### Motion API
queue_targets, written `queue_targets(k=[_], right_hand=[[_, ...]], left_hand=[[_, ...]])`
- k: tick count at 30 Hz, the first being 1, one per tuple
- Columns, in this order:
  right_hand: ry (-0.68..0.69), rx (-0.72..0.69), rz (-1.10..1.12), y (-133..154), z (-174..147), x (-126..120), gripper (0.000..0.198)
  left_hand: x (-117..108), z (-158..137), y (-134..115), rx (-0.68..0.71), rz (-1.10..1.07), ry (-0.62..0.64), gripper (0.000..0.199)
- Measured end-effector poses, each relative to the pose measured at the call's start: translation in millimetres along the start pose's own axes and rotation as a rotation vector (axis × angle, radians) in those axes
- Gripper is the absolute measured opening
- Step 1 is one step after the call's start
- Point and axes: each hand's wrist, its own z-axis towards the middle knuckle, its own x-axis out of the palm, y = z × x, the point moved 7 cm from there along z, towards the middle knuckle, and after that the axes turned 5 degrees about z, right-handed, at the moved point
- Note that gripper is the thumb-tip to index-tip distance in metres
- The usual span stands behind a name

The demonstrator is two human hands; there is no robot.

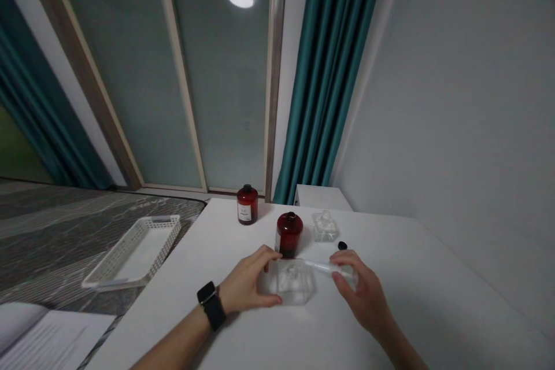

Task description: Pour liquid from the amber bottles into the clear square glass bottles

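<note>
My left hand [254, 278], with a black watch on its wrist, is closed around the left side of a clear, square glass bottle [295, 286] on the white table. My right hand [362, 295] pinches a translucent plastic dropper [319, 266], held nearly level, its thin end pointing left at the glass bottle's upper right side. Whether the tip touches the bottle is unclear. Just behind the glass bottle stands a dark red bottle [289, 233] without a cap. A small black cap [342, 245] lies beyond my right fingers.
A second red bottle [247, 206], capped in black, stands at the back left of the table [243, 341]. Another clear glass bottle [325, 225] is at the back right. Left of the table are a white basket [125, 284] and an open book [54, 335] on a grey patterned surface.
</note>
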Motion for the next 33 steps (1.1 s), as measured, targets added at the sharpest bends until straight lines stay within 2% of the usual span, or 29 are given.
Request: queue_targets(k=[3,6,12,15,17,22,27,30,33], right_hand=[[0.071,-0.051,0.018,18,6,5,0.009],[0.142,-0.061,-0.017,29,12,7,0.011],[0.345,0.020,-0.133,33,31,20,0.006],[0.432,0.060,-0.125,36,44,33,0.004],[0.457,0.078,-0.096,36,50,43,0.010],[0.375,0.166,0.026,15,41,64,0.041],[0.194,0.207,0.119,-7,17,71,0.054],[0.145,0.192,0.128,-6,8,76,0.057],[0.109,0.174,0.132,-3,4,81,0.059]], left_hand=[[7,1,-1,-0.009,-0.012,0.033,0.075],[12,1,1,-0.028,-0.036,0.043,0.073],[12,2,1,-0.022,-0.073,0.041,0.072],[11,2,0,-0.016,-0.085,0.032,0.072],[10,2,1,-0.025,-0.094,0.034,0.071],[9,2,3,-0.032,-0.101,0.042,0.070],[10,1,6,-0.050,-0.127,0.037,0.077],[9,1,6,-0.058,-0.135,0.034,0.079],[8,3,3,-0.041,-0.127,0.054,0.072]])
